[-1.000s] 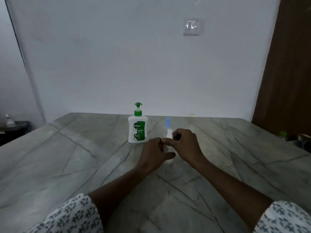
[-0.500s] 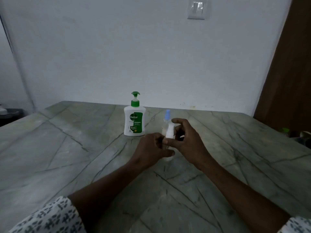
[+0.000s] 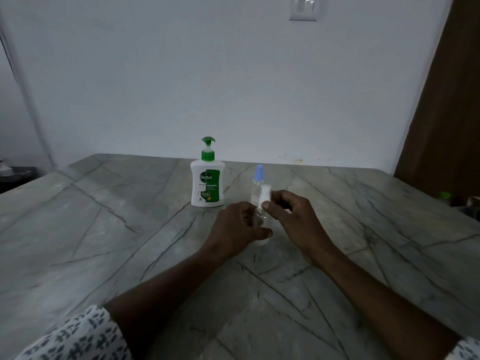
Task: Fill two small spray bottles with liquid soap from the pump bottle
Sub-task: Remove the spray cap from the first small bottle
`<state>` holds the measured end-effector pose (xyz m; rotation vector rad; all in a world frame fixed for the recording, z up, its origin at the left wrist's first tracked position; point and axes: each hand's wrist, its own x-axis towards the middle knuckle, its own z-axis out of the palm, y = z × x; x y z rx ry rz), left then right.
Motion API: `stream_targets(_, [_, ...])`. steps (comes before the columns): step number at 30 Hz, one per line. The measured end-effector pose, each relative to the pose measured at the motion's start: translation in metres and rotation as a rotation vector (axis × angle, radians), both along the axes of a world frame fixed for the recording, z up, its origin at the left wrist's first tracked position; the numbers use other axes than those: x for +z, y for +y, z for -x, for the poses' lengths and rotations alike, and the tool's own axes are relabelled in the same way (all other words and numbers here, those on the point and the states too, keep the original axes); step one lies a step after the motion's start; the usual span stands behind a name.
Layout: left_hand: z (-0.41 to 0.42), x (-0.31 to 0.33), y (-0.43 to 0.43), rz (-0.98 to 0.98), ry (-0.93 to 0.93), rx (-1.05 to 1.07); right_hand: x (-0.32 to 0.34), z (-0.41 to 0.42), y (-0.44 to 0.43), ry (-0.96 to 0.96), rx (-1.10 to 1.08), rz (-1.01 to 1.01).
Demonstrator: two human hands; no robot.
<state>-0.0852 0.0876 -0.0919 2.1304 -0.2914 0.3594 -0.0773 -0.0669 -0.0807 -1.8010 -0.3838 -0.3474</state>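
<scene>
Left hand (image 3: 233, 227): fingers curled round the body of the clear spray bottle (image 3: 261, 221), which stands upright on the table (image 3: 104, 229).
Right hand (image 3: 293, 216): thumb and fingers pinch the white spray cap (image 3: 265, 194) at that bottle's neck; whether it is seated or lifted cannot be told.
Hands: close together, meeting at the one bottle.
Blue-capped spray bottle (image 3: 258, 176): upright, just beyond the hands.
Pump bottle (image 3: 207, 183): upright, beyond the left hand, untouched.
</scene>
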Motion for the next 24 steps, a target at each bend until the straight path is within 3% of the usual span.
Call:
stream_targets(3, [0.001,0.0,0.0,-0.007,-0.012,-0.007,-0.003,0.0,0.0,0.053,0.024,-0.032])
stream_targets(8, [-0.002,-0.002,0.001,-0.017,-0.037,-0.008,-0.003,-0.002,0.014,-0.052,-0.083,0.054])
stream_targets(13, [-0.002,-0.003,0.0,-0.007,-0.005,-0.008,-0.003,-0.001,0.009,0.096,0.119,-0.099])
stream_targets(18, [-0.003,-0.003,0.0,-0.027,-0.013,-0.009,-0.002,0.001,0.012,-0.031,-0.115,-0.038])
stream_targets(24, [-0.001,-0.002,-0.001,-0.017,-0.008,-0.01,-0.005,0.002,0.006,0.006,0.024,-0.074])
